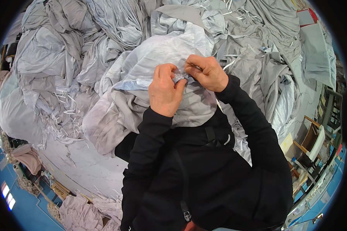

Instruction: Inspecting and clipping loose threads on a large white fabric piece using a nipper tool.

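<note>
Here, both hands meet over a pale grey garment [150, 65] that lies on top of the heap, just in front of the person's chest. The left hand [165, 90] has its fingers closed, pinching a fold of a light blue trim [137, 84] on the garment, the thumb pressed against the cloth. The right hand [207, 72], touching the left across the garment, has its fingers closed round a thin metal tool [192, 64], whose tip rests on the same fold; what kind of tool it is cannot be told. Beyond the garment and to both sides of it, a pile [65, 57] of similar grey cloth with loose white strings covers the desk [86, 165], whose bare pale surface shows below the garment, to the left of the black sleeves.
</note>
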A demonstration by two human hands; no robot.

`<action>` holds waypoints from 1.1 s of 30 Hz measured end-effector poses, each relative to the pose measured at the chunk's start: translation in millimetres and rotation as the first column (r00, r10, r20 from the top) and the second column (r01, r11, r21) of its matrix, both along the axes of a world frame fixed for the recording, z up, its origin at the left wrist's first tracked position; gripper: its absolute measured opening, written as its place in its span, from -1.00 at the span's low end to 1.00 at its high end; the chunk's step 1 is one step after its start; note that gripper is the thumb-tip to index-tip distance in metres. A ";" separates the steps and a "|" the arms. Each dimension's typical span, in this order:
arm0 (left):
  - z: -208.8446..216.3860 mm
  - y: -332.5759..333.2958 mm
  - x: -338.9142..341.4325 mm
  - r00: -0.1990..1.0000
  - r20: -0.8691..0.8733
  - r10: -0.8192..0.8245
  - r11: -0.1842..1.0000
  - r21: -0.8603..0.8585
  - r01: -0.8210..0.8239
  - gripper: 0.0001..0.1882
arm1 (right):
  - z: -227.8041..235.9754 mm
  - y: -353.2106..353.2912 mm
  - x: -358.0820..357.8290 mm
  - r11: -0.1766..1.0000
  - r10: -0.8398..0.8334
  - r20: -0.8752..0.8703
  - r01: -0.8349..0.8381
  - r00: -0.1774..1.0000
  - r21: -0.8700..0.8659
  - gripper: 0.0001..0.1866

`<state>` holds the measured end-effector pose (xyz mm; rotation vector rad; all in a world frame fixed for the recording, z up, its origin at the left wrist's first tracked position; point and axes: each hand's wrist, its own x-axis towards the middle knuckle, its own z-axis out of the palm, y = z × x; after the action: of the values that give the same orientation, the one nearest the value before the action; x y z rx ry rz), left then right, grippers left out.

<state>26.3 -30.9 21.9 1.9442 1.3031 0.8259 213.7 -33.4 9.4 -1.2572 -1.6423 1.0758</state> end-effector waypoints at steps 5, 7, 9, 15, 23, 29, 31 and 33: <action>0.4 -0.2 1.6 1.000 0.015 0.004 1.000 -0.004 -0.004 -0.55 | -7.6 -6.9 34.4 0.993 -0.068 0.308 0.035 0.949 0.111 -0.93; 1.1 -0.3 0.1 1.000 0.018 0.003 1.000 -0.017 -0.003 -0.56 | -11.6 -14.3 47.7 0.986 -0.105 0.369 0.049 0.924 0.157 -0.93; 2.2 0.1 -1.5 1.000 0.027 0.000 1.000 -0.021 0.001 -0.56 | -5.2 -21.2 59.7 0.993 -0.104 0.366 0.072 0.925 0.098 -0.94; 3.0 -1.3 -2.0 1.000 0.021 -0.019 1.000 -0.017 0.020 -0.56 | 20.7 -36.9 65.5 0.961 -0.228 -0.160 0.196 0.960 -0.196 -0.94; -0.2 -7.5 3.8 0.994 0.044 0.103 0.995 0.005 -0.103 -0.38 | 15.3 -11.6 -0.7 0.991 -0.040 0.096 0.052 0.995 -0.124 -0.76; -4.3 -9.9 -0.1 0.991 0.074 0.107 0.994 0.002 -0.108 -0.29 | 4.9 -4.2 -7.8 0.975 -0.025 0.261 -0.034 0.965 0.219 -0.79; -1.5 -11.0 0.9 0.982 0.125 0.138 0.981 -0.151 -0.119 -0.29 | 9.9 -5.5 -9.7 0.960 -0.034 0.352 -0.068 0.935 0.272 -0.81; -5.2 -9.8 0.1 0.985 0.133 0.110 0.992 -0.083 -0.100 -0.29 | 3.9 -2.5 -6.9 0.943 -0.095 0.362 -0.033 0.927 0.331 -0.81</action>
<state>26.4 -40.7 16.7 1.7397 1.3436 0.9307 206.8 -35.9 13.3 -1.3063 -1.9814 0.5209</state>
